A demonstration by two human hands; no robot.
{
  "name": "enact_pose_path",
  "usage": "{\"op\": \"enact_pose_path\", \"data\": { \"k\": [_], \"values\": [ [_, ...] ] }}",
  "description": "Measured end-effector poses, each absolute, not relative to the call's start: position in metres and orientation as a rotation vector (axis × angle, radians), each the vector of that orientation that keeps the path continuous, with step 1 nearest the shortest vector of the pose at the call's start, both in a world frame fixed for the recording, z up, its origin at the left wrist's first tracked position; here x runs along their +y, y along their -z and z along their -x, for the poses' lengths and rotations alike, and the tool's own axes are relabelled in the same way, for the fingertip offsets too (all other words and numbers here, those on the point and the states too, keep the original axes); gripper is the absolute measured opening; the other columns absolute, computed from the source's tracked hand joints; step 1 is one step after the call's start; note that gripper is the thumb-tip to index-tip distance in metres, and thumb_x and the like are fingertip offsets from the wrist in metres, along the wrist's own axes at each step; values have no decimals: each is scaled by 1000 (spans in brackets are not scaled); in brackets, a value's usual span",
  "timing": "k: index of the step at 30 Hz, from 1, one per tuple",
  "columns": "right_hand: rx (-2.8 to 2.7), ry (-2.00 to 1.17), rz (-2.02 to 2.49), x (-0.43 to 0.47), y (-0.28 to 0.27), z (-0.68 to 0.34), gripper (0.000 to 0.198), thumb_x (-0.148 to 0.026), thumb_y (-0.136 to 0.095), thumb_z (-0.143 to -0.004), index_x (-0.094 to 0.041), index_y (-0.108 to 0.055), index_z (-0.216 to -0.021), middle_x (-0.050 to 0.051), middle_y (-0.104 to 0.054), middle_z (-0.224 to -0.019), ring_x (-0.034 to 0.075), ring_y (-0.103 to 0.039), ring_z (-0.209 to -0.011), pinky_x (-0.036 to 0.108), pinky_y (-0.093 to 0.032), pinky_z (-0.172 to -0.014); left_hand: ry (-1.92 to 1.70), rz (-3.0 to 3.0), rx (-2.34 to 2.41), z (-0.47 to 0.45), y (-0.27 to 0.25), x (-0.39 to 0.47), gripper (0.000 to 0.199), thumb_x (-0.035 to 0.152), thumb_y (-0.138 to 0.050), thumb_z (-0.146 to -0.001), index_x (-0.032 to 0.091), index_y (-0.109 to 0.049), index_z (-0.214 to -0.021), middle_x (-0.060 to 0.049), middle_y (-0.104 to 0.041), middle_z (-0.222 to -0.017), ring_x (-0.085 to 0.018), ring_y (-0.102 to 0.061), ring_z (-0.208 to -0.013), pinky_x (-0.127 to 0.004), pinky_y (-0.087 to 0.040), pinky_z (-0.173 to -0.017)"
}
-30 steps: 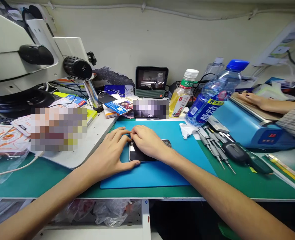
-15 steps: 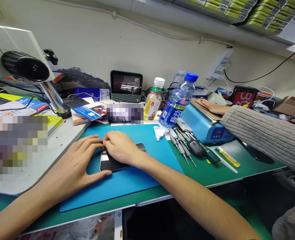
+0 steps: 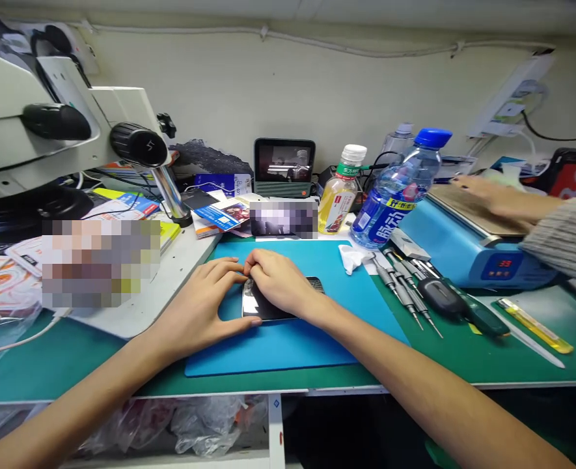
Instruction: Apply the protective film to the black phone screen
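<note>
A dark smartphone (image 3: 260,305) lies flat on the blue mat (image 3: 366,312), its glossy left end catching light. My left hand (image 3: 204,299) brackets that end: the thumb is against the near edge and the fingertips are at the far left corner, so the phone is held between them. My right hand (image 3: 278,280) is closed over the phone's middle, its pinched fingertips at the same corner, touching the left fingers. Whatever the right fingers pinch is hidden. Part of the phone's right end shows beyond my right wrist.
Right of the mat lie several screwdrivers (image 3: 399,286), a crumpled tissue (image 3: 352,258) and a yellow cutter (image 3: 534,326). Behind stand a tea bottle (image 3: 339,195) and a blue-capped bottle (image 3: 397,195). A co-worker's hand (image 3: 493,195) is over a blue heating plate (image 3: 493,260). At left stands a microscope (image 3: 138,144).
The view has swung left and levelled, so everything sits further right. Both my hands keep their places at the phone. The co-worker's hand is now blurred over the heating plate.
</note>
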State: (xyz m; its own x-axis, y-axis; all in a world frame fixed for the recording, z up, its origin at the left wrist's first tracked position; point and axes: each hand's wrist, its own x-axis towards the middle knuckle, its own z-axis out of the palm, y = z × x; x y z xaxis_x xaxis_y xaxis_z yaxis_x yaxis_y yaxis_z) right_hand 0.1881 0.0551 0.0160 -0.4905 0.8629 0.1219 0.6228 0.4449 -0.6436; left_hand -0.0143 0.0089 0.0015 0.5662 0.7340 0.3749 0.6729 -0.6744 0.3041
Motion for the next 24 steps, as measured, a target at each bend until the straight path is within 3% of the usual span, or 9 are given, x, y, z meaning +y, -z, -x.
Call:
{"op": "enact_pose_path", "data": {
  "k": [11, 14, 17, 24],
  "values": [
    [-2067, -810, 1147, 56, -12, -190, 34, -42, -68, -101, -18, -67, -125, 8, -70, -126, 23, -70, -107, 46, -60, -93, -771, -2716, 1188, 13, -3, 6, 53, 57, -74, -95, 20, -61, -131, -13, -63, -142, -34, -58, -133, -54, -46, -114],
    [-2016, -824, 1120, 56, -13, -191, 21, -32, -56, -106, -18, -68, -117, 5, -72, -112, 20, -69, -100, 42, -56, -93, -775, -2688, 1176, 13, -3, 6, 54, 55, -75, -95, 21, -59, -133, -12, -63, -143, -34, -58, -134, -53, -45, -115],
    [-1977, -846, 1103, 56, -13, -191, 30, -16, -41, -103, -22, -69, -111, 1, -73, -99, 17, -67, -95, 34, -49, -90, -747, -2604, 1175, 15, -1, 6, 57, 55, -74, -96, 21, -55, -139, -12, -64, -143, -32, -60, -133, -51, -47, -114],
    [-1931, -873, 1061, 55, -14, -191, 31, -19, -39, -100, -23, -69, -105, -1, -70, -89, 16, -65, -89, 29, -45, -83, -746, -2478, 1226, 16, 1, 5, 60, 56, -74, -94, 24, -55, -141, -10, -68, -138, -33, -65, -128, -49, -52, -109]
  ]
}}
